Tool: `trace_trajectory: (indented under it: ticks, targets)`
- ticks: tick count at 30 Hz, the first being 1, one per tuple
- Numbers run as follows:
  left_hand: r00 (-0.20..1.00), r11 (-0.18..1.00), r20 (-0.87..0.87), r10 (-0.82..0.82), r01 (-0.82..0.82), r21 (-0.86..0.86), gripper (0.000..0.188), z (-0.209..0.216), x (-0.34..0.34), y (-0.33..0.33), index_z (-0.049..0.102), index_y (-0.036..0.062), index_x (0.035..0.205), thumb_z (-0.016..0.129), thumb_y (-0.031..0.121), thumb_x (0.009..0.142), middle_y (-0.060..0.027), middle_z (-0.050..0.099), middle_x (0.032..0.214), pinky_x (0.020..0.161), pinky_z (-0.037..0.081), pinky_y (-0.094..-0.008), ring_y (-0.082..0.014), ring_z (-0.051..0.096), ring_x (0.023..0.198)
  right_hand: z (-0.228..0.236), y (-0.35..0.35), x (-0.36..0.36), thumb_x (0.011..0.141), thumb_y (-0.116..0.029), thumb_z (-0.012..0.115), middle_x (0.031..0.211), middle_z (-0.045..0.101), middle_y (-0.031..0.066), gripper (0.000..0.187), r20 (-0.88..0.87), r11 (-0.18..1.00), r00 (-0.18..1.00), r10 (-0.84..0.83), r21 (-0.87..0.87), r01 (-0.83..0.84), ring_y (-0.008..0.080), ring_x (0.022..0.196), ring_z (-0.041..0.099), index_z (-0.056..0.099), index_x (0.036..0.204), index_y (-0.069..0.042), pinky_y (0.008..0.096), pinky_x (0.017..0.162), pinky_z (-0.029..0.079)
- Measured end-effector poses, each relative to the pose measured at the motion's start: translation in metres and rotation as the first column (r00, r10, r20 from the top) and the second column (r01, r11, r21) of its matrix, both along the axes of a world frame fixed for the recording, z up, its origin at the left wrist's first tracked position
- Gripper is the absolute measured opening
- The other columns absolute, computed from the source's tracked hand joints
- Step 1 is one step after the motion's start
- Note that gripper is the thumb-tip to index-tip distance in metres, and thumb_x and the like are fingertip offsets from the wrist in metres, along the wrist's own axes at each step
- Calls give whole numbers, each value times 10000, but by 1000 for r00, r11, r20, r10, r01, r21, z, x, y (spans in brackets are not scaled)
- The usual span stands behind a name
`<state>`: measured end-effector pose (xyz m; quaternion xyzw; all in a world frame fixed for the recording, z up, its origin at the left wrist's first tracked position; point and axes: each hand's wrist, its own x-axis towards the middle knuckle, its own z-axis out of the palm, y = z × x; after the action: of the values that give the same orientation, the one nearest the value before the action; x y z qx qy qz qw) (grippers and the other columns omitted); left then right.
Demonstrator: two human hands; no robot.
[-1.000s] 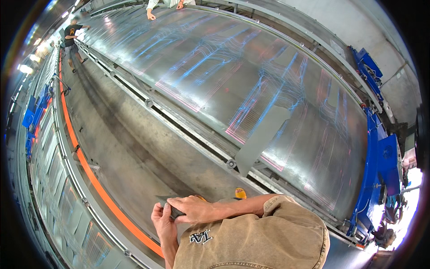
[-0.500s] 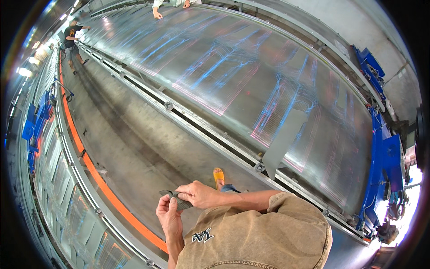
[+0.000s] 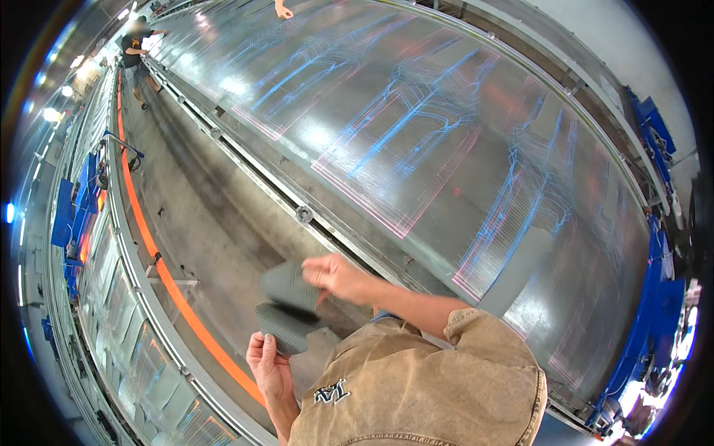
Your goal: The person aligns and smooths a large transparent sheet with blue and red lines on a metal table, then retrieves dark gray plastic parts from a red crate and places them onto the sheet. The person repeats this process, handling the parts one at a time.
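Two dark grey, finely textured flaps of thin sheet hang in front of me above the floor. My left hand (image 3: 271,372) pinches the edge of the lower grey flap (image 3: 286,331) between thumb and fingers. Farther off, my right hand (image 3: 342,279) grips the upper grey flap (image 3: 285,285), which is slightly blurred. A dark gap lies between the flaps; whether they are one folded sheet or two pieces, I cannot tell.
On my right runs a long metal table (image 3: 357,212) with blue and pink lines and a flat grey piece (image 3: 520,271). An orange strip (image 3: 178,312) edges the left-hand table. A person (image 3: 136,48) stands up the aisle; another person's hand (image 3: 283,10) is over the far side.
My hands have moved apart, and the bunched grey material between them now spreads into two flaps. The view has shifted, so the table appears farther right. My yellow sandal is out of sight.
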<state>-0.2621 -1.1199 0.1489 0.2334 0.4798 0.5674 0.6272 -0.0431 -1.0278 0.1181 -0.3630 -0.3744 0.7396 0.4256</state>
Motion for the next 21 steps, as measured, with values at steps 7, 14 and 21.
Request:
trace_trajectory:
  ticks: [7,14,21]
  targets:
    - [995,995,-7,103,-103,14,50,7,-15,47,574,55,916,571,96,945,-49,666,899,689,578,-314,-137,654,771,-21,121,148,919,-318,583,978,660,81,296,25,921,921,-389,10,388,201,861,651,643,1017,-46,373,676,572]
    - [988,989,46,148,-147,-10,35,0,-32,93,568,59,926,572,89,942,-48,666,895,700,585,-318,-135,657,777,-96,165,248,909,-217,584,1075,636,140,337,489,506,325,-809,299,809,275,937,629,576,1142,26,406,755,528]
    - [993,994,45,112,-111,-24,44,-12,-62,155,569,60,931,584,101,940,-38,663,878,683,585,-315,-136,662,772,-3,149,13,847,-162,651,1022,680,118,258,617,883,648,-446,420,208,232,946,657,635,1076,-44,351,816,502]
